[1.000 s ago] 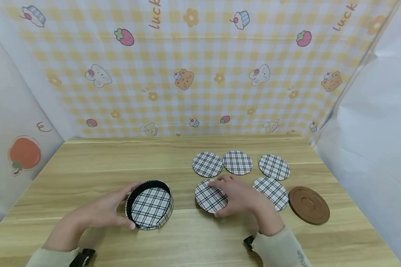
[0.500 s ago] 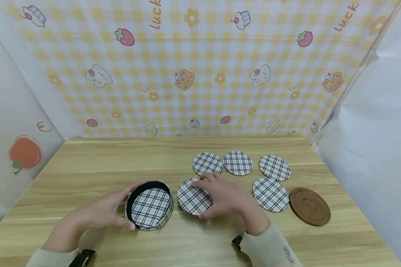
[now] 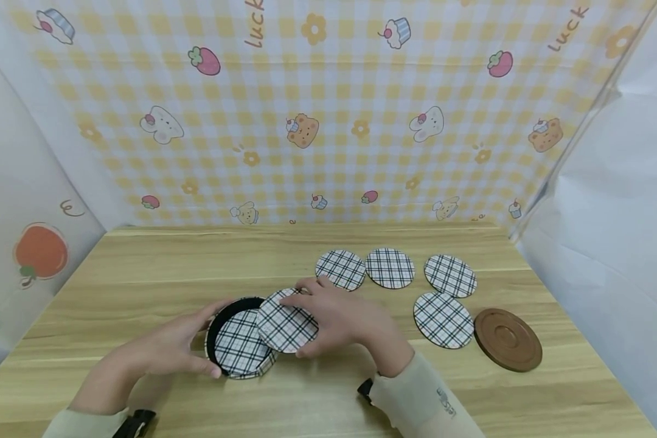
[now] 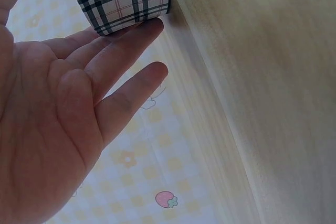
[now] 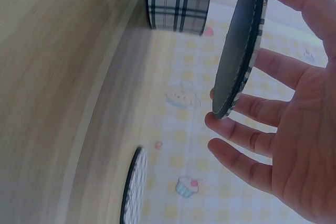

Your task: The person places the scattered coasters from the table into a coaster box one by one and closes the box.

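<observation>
A round, open-topped coaster holder (image 3: pixel 219 322) in black-and-white plaid with a dark inner wall stands on the table, a plaid disc visible inside it. My left hand (image 3: pixel 166 344) holds its left side, thumb at the front; fingers touch the plaid wall (image 4: pixel 126 1) in the left wrist view. Between the thumb and fingers of my right hand (image 3: pixel 342 316) is a round plaid coaster (image 3: pixel 286 322), pinched at its edge. It hangs tilted over the holder's right rim. The right wrist view shows the coaster's plain dark underside (image 5: pixel 236 51), apart from the holder's wall (image 5: pixel 178 3).
Several plaid coasters lie flat at the back right, among them a left one (image 3: pixel 339 267), a middle one (image 3: pixel 390 267) and a near one (image 3: pixel 444 320). A brown round disc (image 3: pixel 508 339) lies right of them. A patterned cloth (image 3: pixel 328 121) hangs behind the table.
My right hand has carried the pinched coaster leftward from the middle of the table to above the holder's right edge. The left hand and holder have stayed in place.
</observation>
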Action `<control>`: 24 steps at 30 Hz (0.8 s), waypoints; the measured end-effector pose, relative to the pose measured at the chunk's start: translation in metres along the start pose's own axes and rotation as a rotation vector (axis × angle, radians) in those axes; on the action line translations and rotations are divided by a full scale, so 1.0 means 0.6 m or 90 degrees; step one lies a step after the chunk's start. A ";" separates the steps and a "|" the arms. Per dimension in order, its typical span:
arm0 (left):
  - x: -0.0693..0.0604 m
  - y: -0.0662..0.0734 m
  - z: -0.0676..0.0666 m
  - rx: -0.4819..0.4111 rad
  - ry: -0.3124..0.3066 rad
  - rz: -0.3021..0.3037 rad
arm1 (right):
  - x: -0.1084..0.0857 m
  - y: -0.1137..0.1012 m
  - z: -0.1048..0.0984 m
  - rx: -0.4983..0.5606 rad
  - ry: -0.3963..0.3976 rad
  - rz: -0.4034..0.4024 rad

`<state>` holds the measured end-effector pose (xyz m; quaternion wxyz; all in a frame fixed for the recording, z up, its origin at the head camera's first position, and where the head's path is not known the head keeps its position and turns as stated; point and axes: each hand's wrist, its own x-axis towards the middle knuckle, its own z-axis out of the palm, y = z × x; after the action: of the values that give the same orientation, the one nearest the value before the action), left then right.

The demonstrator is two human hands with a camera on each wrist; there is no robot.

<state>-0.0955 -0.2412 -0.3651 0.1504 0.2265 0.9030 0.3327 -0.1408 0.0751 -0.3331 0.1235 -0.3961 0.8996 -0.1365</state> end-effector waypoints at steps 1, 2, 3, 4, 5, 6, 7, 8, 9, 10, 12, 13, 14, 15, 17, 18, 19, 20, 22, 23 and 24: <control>0.000 0.000 0.000 0.000 0.000 -0.001 | 0.004 -0.001 0.001 -0.006 0.001 -0.007; 0.000 0.000 -0.001 0.001 -0.001 -0.001 | 0.009 -0.003 0.002 -0.014 0.001 -0.013; 0.001 0.000 -0.001 0.000 -0.001 -0.002 | 0.013 -0.005 0.003 -0.020 0.002 -0.022; 0.001 0.001 -0.001 0.001 -0.002 -0.002 | 0.017 -0.007 0.004 -0.028 0.003 -0.030; 0.001 0.000 -0.001 0.000 -0.004 -0.002 | 0.021 -0.009 0.006 -0.038 0.004 -0.039; 0.001 0.000 -0.001 0.000 -0.005 -0.001 | 0.024 -0.012 0.007 -0.048 0.005 -0.048; 0.001 0.000 -0.001 -0.001 -0.006 0.001 | 0.028 -0.015 0.008 -0.057 0.006 -0.056; 0.001 0.000 -0.001 -0.003 -0.008 0.002 | 0.031 -0.018 0.009 -0.068 0.006 -0.064; 0.001 0.000 -0.001 -0.004 -0.009 0.004 | 0.034 -0.020 0.010 -0.078 0.007 -0.071; 0.000 -0.001 -0.001 -0.003 -0.010 0.007 | 0.037 -0.023 0.012 -0.087 0.007 -0.076; 0.000 -0.002 0.000 0.000 -0.010 0.013 | 0.043 -0.029 0.014 -0.102 0.007 -0.083; -0.001 -0.003 0.000 0.001 -0.009 0.015 | 0.045 -0.032 0.015 -0.107 0.006 -0.085; -0.001 -0.003 0.001 0.003 -0.008 0.019 | 0.048 -0.035 0.015 -0.110 0.006 -0.086; -0.001 -0.003 0.001 0.005 -0.006 0.024 | 0.050 -0.038 0.016 -0.111 0.005 -0.088; -0.001 -0.004 0.001 0.005 -0.002 0.033 | 0.055 -0.042 0.017 -0.110 0.003 -0.093; -0.001 -0.004 0.001 0.006 0.000 0.036 | 0.058 -0.043 0.018 -0.111 0.002 -0.097; 0.000 -0.005 0.001 0.006 0.002 0.040 | 0.061 -0.045 0.019 -0.110 0.000 -0.103; 0.000 -0.005 0.001 0.007 0.003 0.042 | 0.063 -0.046 0.020 -0.108 -0.002 -0.109; 0.000 -0.005 0.000 0.004 0.002 0.044 | 0.069 -0.048 0.024 -0.104 -0.007 -0.121; -0.001 -0.005 0.000 0.003 0.001 0.042 | 0.072 -0.048 0.026 -0.103 -0.009 -0.126; 0.000 -0.005 0.000 0.002 0.000 0.040 | 0.074 -0.049 0.028 -0.103 -0.010 -0.130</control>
<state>-0.0961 -0.2433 -0.3669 0.1395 0.2555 0.8959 0.3355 -0.1444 0.0203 -0.3436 0.0836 -0.4953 0.8617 -0.0720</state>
